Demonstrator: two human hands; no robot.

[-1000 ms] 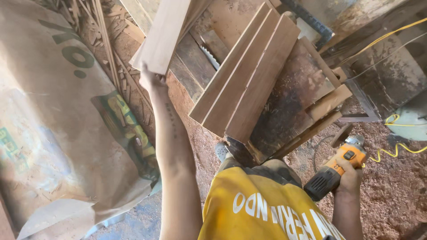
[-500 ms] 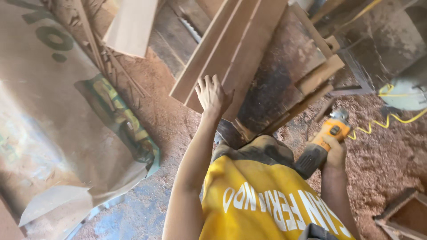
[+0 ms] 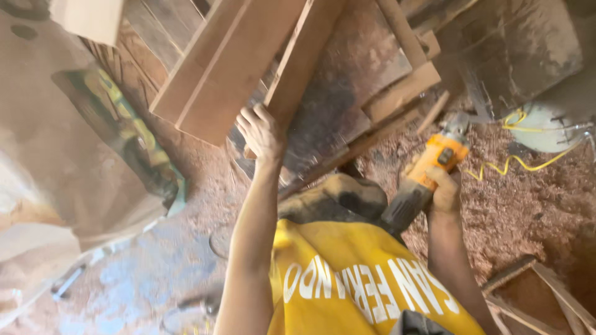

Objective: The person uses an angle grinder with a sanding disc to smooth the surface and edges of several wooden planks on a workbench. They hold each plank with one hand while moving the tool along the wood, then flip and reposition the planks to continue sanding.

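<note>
Here the left hand point(image 3: 262, 133) has its grip closed around the lower end of a wooden plank point(image 3: 298, 68), which lies tilted toward 12 o'clock, just beside a wider board point(image 3: 220, 68) at its 9 o'clock. The right hand point(image 3: 444, 189) has its grip wrapped tight on a yellow and black power tool point(image 3: 422, 177), at 3 o'clock from the plank, over the sawdust floor point(image 3: 528, 211). A yellow cable point(image 3: 509, 164) lies near it.
</note>
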